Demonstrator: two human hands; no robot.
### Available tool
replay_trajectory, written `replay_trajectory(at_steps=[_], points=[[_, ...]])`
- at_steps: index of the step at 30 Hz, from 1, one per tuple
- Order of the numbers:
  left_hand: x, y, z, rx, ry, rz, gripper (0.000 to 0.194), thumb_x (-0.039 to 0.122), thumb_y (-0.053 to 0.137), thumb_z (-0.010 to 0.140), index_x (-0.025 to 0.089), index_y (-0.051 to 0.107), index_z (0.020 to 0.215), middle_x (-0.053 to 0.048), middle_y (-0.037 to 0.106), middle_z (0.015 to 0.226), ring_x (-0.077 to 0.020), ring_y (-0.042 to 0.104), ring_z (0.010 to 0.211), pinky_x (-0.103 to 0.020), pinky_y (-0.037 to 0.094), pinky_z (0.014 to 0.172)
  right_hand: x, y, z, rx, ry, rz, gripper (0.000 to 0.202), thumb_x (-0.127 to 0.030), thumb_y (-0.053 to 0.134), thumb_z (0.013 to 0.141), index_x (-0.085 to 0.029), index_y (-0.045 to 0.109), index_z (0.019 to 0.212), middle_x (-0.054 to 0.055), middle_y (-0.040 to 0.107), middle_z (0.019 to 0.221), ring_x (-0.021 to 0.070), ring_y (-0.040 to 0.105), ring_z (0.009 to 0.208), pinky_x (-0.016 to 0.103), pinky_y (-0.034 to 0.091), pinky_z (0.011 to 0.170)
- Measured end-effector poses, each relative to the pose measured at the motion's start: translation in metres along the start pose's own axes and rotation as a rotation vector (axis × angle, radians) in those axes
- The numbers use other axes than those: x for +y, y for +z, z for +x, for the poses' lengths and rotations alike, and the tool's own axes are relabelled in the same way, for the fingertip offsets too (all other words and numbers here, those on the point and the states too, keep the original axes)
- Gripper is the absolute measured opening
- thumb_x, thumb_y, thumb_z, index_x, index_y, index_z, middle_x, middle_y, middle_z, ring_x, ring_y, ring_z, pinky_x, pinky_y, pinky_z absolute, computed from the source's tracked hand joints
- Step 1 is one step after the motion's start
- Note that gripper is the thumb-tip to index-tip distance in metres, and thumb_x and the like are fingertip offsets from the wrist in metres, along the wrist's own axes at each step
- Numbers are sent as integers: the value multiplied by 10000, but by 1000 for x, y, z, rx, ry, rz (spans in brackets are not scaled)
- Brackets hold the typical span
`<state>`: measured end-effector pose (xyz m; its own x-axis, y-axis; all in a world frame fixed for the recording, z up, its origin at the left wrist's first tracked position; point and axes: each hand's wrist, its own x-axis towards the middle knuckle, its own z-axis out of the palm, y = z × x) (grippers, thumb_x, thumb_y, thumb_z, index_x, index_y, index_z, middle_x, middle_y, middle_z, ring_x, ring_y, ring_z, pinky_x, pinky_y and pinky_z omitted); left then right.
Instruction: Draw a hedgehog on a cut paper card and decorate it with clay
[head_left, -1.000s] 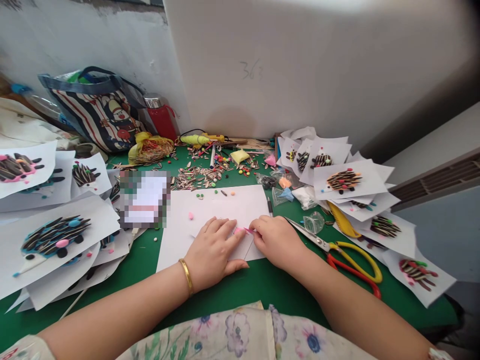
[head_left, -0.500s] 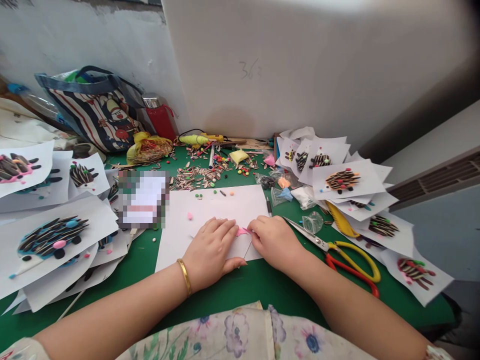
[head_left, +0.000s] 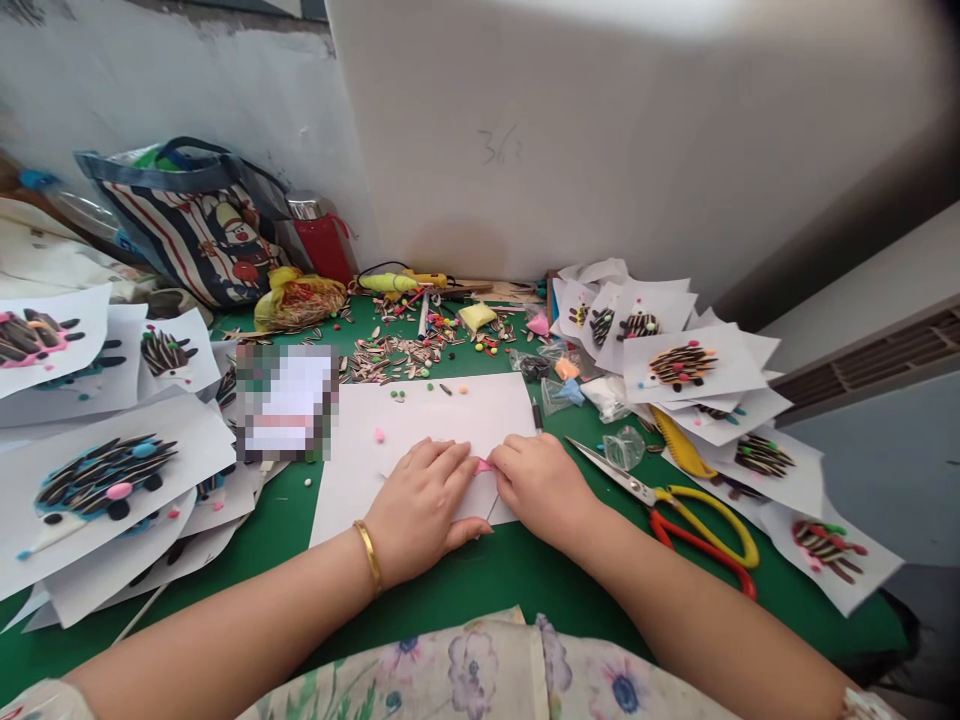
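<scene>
My left hand (head_left: 426, 500) lies flat on a small piece of white paper (head_left: 486, 492), its fingers stretched and the thumb apart. Close by its fingertips, my right hand (head_left: 541, 478) has its fingers curled onto a strip of pink modelling clay (head_left: 484, 465). Much of the clay is hidden by the fingers. Both hands rest over a larger white sheet (head_left: 349, 490). A small loose lump of pink clay (head_left: 379, 435) sits on this sheet left of the hands. Along its far side are green and orange bits and a sunflower seed (head_left: 445, 389).
Scissors (head_left: 675, 510) and a black pen (head_left: 537, 414) lie right of my right hand. Paper cards with seed hedgehogs stand in piles at left (head_left: 187, 420) and right (head_left: 742, 365). A blurred phone (head_left: 289, 400), scattered seeds (head_left: 394, 355) and bagged clay (head_left: 570, 390) surround the sheet.
My right fingers have shifted slightly left along the clay, closer to my left hand, covering more of the pink. My left hand has stayed in place on the paper.
</scene>
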<state>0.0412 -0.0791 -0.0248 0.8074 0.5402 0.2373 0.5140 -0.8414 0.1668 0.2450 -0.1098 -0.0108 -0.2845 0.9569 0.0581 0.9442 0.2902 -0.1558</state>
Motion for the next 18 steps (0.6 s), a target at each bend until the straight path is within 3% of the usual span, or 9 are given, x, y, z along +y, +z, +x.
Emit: replay_trajectory(at_steps=[7,12,18], points=[[-1,0,-2,-5,-10,-3,741,678,485,878,71,603,1286,-188,602,1350,-369,536,1204,-570,408,1070,5,-1,3,29,41,43,176,-169,547,930,-219,710,974,19,690,883,171,621,850,336,289,745],[-1,2,-3,2,-18,-20,726,674,504,871,84,601,1283,-191,597,1361,-366,532,1224,-571,405,1074,3,-2,3,-13,8,40,177,-190,554,940,-226,727,944,27,692,866,175,624,854,333,293,754],[-2,2,-4,2,-21,-25,716,660,527,867,86,595,1289,-188,599,1361,-368,531,1231,-568,401,1077,3,-3,3,22,32,17,185,-171,553,933,-222,725,972,32,693,868,175,622,844,332,289,751]])
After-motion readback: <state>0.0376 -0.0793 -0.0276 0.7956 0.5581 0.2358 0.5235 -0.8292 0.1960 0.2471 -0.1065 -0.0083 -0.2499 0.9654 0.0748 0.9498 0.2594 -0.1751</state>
